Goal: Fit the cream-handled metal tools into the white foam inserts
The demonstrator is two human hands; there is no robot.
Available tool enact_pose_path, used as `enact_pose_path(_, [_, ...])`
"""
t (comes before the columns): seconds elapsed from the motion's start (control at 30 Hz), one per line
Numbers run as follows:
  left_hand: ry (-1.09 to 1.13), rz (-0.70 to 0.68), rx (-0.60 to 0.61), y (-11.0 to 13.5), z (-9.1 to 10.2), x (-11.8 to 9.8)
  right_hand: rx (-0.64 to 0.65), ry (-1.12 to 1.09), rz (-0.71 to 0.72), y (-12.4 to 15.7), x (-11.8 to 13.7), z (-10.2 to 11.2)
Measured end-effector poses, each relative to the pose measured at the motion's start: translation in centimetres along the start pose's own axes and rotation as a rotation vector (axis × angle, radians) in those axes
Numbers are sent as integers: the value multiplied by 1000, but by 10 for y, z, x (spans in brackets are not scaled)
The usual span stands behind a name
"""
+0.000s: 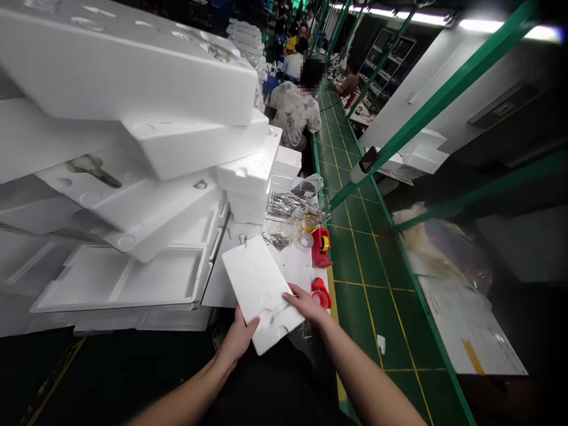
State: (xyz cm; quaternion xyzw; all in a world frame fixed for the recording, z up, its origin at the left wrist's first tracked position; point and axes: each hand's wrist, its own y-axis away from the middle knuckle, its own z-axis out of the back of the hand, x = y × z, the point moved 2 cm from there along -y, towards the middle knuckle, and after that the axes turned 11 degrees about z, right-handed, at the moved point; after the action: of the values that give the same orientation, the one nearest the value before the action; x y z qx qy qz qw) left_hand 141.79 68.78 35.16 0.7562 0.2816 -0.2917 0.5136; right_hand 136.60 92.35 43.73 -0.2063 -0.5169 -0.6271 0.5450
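Both my hands hold a flat white polystyrene foam block [258,289] tilted up over the front edge of the white worktable [298,267]. My left hand [237,340] grips its lower left edge, and my right hand [305,303] rests its fingers on the lower right corner. Round recesses mark the block's face. Beyond it lie a clear plastic bag of small metal parts [288,207] and a roll of clear tape [303,241]. Near my right hand stand a red tape dispenser [322,247] and a red tape roll [320,294].
Tall, tilted stacks of white foam trays [133,177] rise left of the worktable. A green floor with yellow lines [368,284] runs along its right side. A seated co-worker in a patterned shirt [295,113] works farther along, with other people beyond.
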Motion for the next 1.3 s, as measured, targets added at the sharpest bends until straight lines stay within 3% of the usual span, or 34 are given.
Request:
enact_pose_path(0.1, [-32, 109, 180, -10, -11, 31, 239, 186, 5, -56, 3, 37])
enact_pose_path(0.2, [-199, 252, 280, -21, -18, 39, 283, 339, 1, -121, -5, 73])
enact_pose_path(0.3, [-366, 243, 129, -35, -13, 2, 254, 365, 24, -167, -16, 101])
enact_pose_path(0.4, [-516, 221, 33, -64, 3, -67, 263, 347, 81, -187, -16, 131])
enact_pose_path(0.5, [-694, 115, -158, -126, 30, -133, 240, 295, 225, -201, 4, 173])
enact_pose_path(0.6, [-897, 125, -424, -220, 57, -170, 48, 358, 349, -234, 32, 231])
enact_pose_path(0.67, [-936, 178, -543, -283, 65, -177, -111, 525, 361, -269, 47, 270])
enact_pose_path(0.73, [-946, 243, -585, -330, 66, -174, -189, 694, 344, -309, 58, 298])
enact_pose_path(0.83, [-957, 317, -587, -364, 59, -162, -115, 884, 304, -369, 60, 310])
enact_pose_path(0.93, [-946, 342, -583, -368, 57, -154, -36, 1028, 187, -412, 46, 302])
enact_pose_path(1.07, [-918, 288, -582, -349, 66, -168, -29, 1052, 91, -437, 23, 303])
enact_pose_path(1.2, [-842, 141, -591, -306, 76, -193, -6, 1035, 126, -441, 17, 324])
enact_pose_path(1.3, [-753, 61, -585, -263, 72, -195, -41, 1035, 183, -438, 29, 336])
